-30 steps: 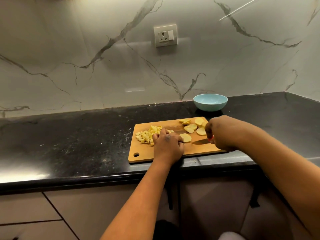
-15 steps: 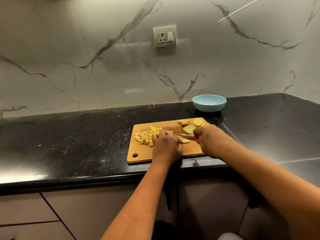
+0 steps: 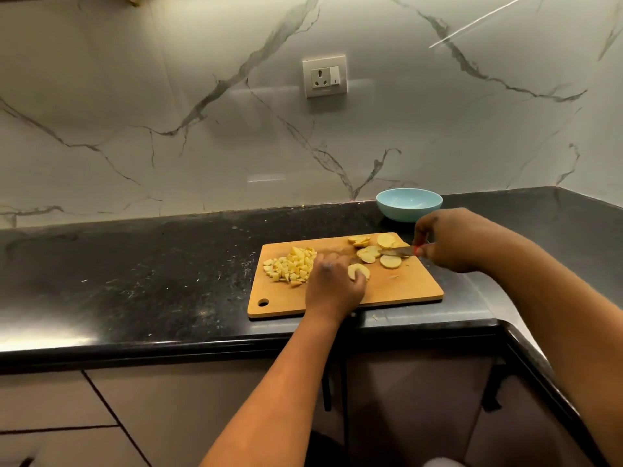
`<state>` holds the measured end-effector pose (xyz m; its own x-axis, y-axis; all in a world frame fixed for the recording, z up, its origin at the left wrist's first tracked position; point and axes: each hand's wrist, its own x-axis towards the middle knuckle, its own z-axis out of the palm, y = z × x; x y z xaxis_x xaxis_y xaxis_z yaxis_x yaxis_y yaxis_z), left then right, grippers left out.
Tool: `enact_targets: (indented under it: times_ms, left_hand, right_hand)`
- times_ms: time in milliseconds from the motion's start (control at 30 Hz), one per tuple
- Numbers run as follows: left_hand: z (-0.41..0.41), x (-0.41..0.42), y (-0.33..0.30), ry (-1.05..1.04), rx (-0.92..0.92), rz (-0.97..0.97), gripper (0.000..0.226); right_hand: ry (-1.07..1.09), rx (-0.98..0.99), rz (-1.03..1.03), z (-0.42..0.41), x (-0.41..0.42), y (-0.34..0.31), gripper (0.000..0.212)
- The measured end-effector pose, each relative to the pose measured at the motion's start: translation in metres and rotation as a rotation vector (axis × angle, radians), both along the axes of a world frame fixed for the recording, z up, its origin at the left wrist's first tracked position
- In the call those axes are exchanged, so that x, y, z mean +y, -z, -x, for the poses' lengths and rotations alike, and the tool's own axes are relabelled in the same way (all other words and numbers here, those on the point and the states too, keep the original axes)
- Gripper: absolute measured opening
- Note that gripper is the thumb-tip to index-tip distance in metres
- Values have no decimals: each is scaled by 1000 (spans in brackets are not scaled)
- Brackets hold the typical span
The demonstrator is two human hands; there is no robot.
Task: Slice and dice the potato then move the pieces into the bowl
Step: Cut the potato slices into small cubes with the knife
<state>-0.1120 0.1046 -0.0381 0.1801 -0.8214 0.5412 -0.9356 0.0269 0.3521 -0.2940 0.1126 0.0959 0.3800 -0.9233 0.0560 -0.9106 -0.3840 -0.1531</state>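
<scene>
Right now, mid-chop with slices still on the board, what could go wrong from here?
1. The left hand holds a slice with fingertips near where the knife would cut: possible nick.
2. The diced pile sits near the cutting board's left edge; sweeping could scatter cubes onto the counter.
3. The bowl stands off the board, so pieces may drop in transfer.

I'm in a home kitchen: black stone countertop (image 3: 135, 281), marble-look backsplash (image 3: 168, 112) with a wall socket (image 3: 324, 76), cabinet doors (image 3: 188, 416) underneath.
</scene>
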Motion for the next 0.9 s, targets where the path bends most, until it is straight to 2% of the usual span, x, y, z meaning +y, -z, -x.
enact_targets:
  times_ms: [67,167,333,500,667,767,833,900]
  left_hand:
    - [15,-7,-3,-39,3,-52,44]
    - [32,-19,-3,-140,-111,-188,52]
    - [40,-31,-7,-185,-167,-292,30]
    - [21,-36,-8,9,-128,-293,27]
    - [-21,-26,-24,338,-18,-468,30]
    - [-30,-20,-28,351,56,-470,42]
    - [-27,-17,-25,291,57,-434,51]
    - [-21,-14,-17,220,59,-354,51]
  right_hand:
    - [21,8,19,-3,-7,7,25]
    - [37,28,3,-8,-16,22,28]
    - [37,28,27,-7,-25,29,28]
    - [31,3,38,-4,-30,29,28]
    - [3,-43,26,-4,-30,30,26]
    - [-35,8,-20,-8,-28,35,32]
    - [-53,104,-54,-10,-27,39,33]
    - [-76,175,-97,-12,-25,43,33]
